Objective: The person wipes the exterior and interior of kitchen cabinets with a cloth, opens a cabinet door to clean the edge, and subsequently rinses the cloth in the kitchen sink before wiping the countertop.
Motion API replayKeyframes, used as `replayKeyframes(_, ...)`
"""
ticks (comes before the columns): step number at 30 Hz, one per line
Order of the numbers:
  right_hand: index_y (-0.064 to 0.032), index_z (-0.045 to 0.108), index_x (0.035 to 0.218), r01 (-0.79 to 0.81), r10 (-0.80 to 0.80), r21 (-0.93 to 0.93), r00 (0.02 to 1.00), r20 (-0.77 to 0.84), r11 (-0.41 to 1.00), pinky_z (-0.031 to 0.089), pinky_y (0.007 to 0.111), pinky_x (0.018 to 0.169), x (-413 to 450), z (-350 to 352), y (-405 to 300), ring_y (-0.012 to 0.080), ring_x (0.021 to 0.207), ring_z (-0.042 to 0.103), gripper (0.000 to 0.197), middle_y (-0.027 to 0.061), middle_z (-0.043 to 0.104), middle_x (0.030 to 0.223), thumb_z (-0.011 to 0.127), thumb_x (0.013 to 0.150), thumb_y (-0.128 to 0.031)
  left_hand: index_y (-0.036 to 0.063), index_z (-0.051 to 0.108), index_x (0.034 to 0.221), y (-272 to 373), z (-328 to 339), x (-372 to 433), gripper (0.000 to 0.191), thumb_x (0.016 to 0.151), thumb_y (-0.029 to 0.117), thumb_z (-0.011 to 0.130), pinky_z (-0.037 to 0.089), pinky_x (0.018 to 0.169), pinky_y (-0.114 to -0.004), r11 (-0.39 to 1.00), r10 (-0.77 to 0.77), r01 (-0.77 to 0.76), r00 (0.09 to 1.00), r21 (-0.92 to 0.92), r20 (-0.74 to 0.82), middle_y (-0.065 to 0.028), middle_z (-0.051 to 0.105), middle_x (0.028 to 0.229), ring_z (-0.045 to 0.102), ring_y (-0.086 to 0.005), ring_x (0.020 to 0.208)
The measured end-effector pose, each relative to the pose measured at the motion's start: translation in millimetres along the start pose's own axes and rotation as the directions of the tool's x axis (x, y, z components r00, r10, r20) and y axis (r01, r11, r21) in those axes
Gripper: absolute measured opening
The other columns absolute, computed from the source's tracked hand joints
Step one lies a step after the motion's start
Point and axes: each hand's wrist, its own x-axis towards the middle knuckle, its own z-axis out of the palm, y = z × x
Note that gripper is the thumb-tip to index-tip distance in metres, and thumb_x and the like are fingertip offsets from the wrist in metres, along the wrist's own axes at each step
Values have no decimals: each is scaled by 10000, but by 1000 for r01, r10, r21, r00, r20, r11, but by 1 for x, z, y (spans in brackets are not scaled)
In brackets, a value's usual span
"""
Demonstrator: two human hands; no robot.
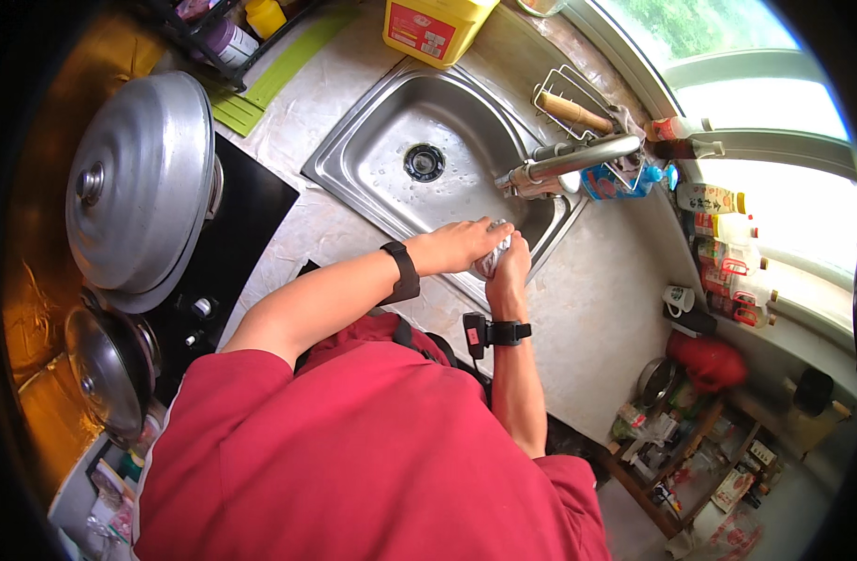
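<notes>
A bunched pale, striped cloth is gripped between my two hands above the near edge of the stainless steel sink. My left hand closes over it from the left, and my right hand wraps it from the right. Much of the cloth is hidden by my fingers. Water drops dot the sink bottom around the black-rimmed drain. Just beyond my hands, the metal faucet reaches over the basin from the right.
A wire rack holds a wooden-handled tool near a blue bottle. Several bottles line the windowsill. Behind the sink stands a yellow plastic container. A large lidded metal pot sits on the black stove to the left.
</notes>
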Motion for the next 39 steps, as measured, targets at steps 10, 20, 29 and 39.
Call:
replayKeyframes(10,-157,579,1201,-554,503,145,817,282,820,468,539,856,-25,-14,-40,292,1036,604,557,99,642,1159,485,896,-613,55,590,1121,5,21,31,289,856,167,571,555,729,-393,808,261,-213,965,549,-8,-115,669,863,689,-275,831)
replayKeyframes(20,-203,595,977,-367,354,184,930,101,912,494,380,639,-5,-21,-36,211,800,622,443,34,648,918,506,882,-627,-8,565,1191,20,39,43,431,818,205,600,487,601,-299,602,375,-224,927,767,-24,-56,662,823,652,-180,667)
replayKeyframes(29,-77,533,640,4,-7,-106,999,-37,994,305,321,366,7,-1,-35,169,393,432,387,40,487,509,493,938,-320,-24,574,1091,12,13,43,300,851,155,578,564,596,-413,896,128,-104,991,431,-27,-162,695,806,707,-301,735)
replayKeyframes(39,33,584,646,545,-593,-760,760,267,355,417,457,550,21,4,-55,366,521,550,397,228,556,596,444,892,-246,60,656,1042,3,-6,68,271,827,212,595,528,815,-498,984,-175,179,969,-5,177,-252,683,1004,645,-435,970)
